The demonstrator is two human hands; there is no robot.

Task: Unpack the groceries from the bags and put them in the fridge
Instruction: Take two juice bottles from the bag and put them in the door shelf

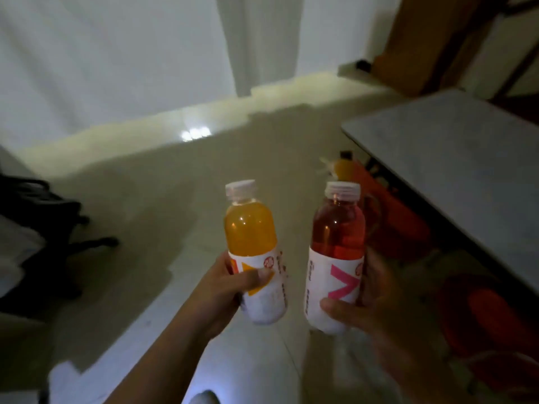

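Observation:
My left hand (221, 290) grips an orange drink bottle (250, 234) around its white label, upright, white cap on top. My right hand (370, 304) grips a red drink bottle (338, 237) with a pink mark on its label, also upright. Both bottles are held side by side in front of me above the pale floor. Behind the red bottle, a red bag (399, 225) lies on the floor under the table, with another orange bottle (344, 169) poking out of it. No fridge is in view.
A grey table (455, 170) fills the right side, its edge running diagonally. A black office chair base (58, 225) stands at the left. White walls and a wooden door frame (408, 48) lie ahead. More red bag material (490, 322) sits at lower right.

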